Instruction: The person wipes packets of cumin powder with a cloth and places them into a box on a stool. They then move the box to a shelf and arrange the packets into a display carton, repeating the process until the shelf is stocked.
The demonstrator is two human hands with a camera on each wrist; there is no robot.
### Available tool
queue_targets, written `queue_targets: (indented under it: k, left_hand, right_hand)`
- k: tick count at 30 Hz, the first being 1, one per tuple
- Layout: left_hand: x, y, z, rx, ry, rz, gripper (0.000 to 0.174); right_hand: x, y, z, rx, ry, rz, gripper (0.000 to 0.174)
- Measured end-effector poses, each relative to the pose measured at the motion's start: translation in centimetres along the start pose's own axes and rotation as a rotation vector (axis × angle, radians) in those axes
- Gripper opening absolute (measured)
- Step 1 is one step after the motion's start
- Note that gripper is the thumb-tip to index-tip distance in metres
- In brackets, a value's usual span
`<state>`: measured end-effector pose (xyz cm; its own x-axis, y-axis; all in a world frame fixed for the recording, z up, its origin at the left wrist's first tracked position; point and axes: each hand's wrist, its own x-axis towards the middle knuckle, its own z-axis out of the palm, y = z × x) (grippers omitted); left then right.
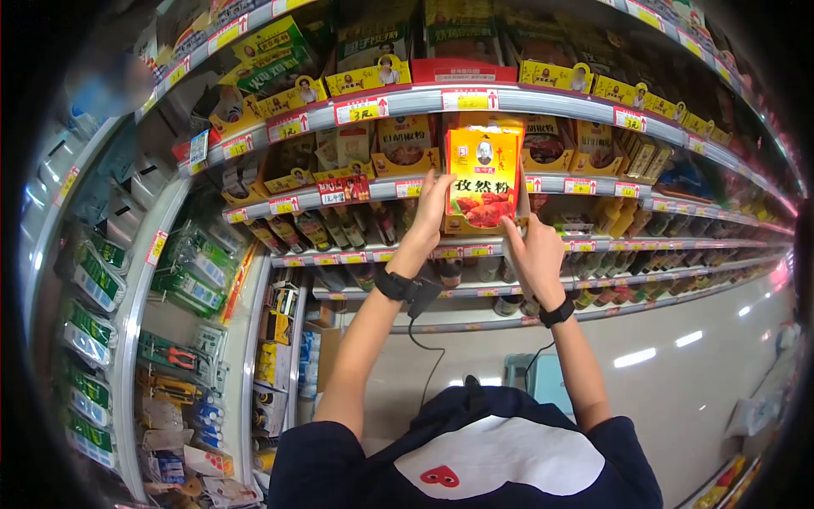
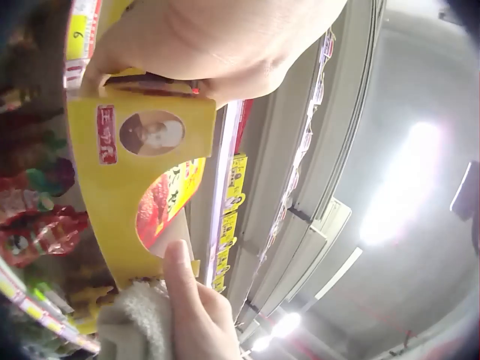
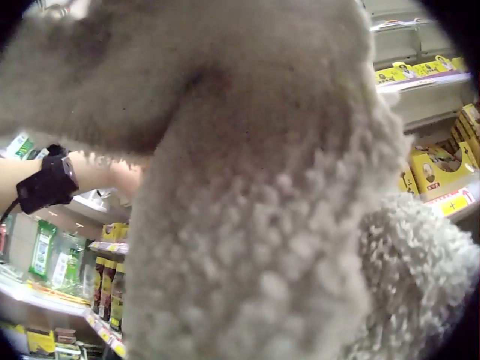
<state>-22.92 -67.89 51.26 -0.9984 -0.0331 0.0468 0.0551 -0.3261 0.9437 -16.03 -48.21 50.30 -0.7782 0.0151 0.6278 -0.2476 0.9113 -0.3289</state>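
Note:
A yellow display box (image 2: 112, 195) of cumin powder packets is held up before the shelves between both hands. Its cut-out front shows a yellow-and-red packet (image 1: 483, 182). My left hand (image 1: 431, 210) grips the box by its left side; in the left wrist view this hand (image 2: 217, 45) spans one end of it. On the lower right side, my right hand (image 1: 538, 253) holds a grey fluffy cloth (image 2: 139, 319) against the box, its thumb (image 2: 178, 270) on the box edge. The cloth (image 3: 247, 225) fills most of the right wrist view and hides that hand's fingers.
Behind the box run shelves with price-tag rails (image 1: 471, 99) and yellow boxes of spice packets (image 1: 403, 144). Bottles (image 1: 309, 229) stand on a lower shelf. Hanging packaged goods (image 1: 199, 267) line the left side. A light-blue stool (image 1: 547, 377) is on the floor, and a cable (image 1: 434, 365) hangs from the left wrist.

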Motion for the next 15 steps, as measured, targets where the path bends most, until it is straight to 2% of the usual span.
queue_targets:
  k: [1,2,4,5,6,8,9,11,15]
  left_hand:
    - [-0.8,0.7,0.7,0.066,0.072,0.072,0.087]
    - [-1.8,1.3,1.3,0.107,0.058,0.093,0.084]
    - [-1.7,0.0,1.0,0.507,0.102,0.369,0.079]
    - [-2.3,-0.7,1.4,0.727,0.162,0.643,0.073]
    - [-2.6,-0.8,2.1,0.760,0.170,0.819,0.069]
    - [-3.1,-0.4,2.5,1.188,0.209,0.997,0.057]
    - [-2.6,-0.3,2.6,1.195,0.199,1.016,0.057]
    - [-1.3,-0.7,2.2,1.520,0.200,1.126,0.035]
    - [0.4,-0.4,3.2,1.512,0.232,1.176,0.026]
  right_hand:
    - [0.7,-0.2,-0.3,0.018,-0.006,0.014,0.054]
    - [1.2,-0.3,-0.1,0.027,0.007,0.018,0.054]
    - [2.3,-0.5,0.4,-0.028,0.005,0.018,0.056]
    - [2.7,-0.7,0.5,-0.034,0.006,0.029,0.057]
    - [3.1,-0.8,0.7,-0.024,0.021,0.036,0.057]
    - [4.0,-0.9,1.3,-0.070,0.033,0.005,0.059]
    - [4.5,-0.7,1.9,-0.061,0.053,-0.004,0.060]
    - [5.2,-0.1,2.3,-0.037,0.063,-0.001,0.059]
    - [2.9,2.3,3.3,-0.010,0.091,0.037,0.050]
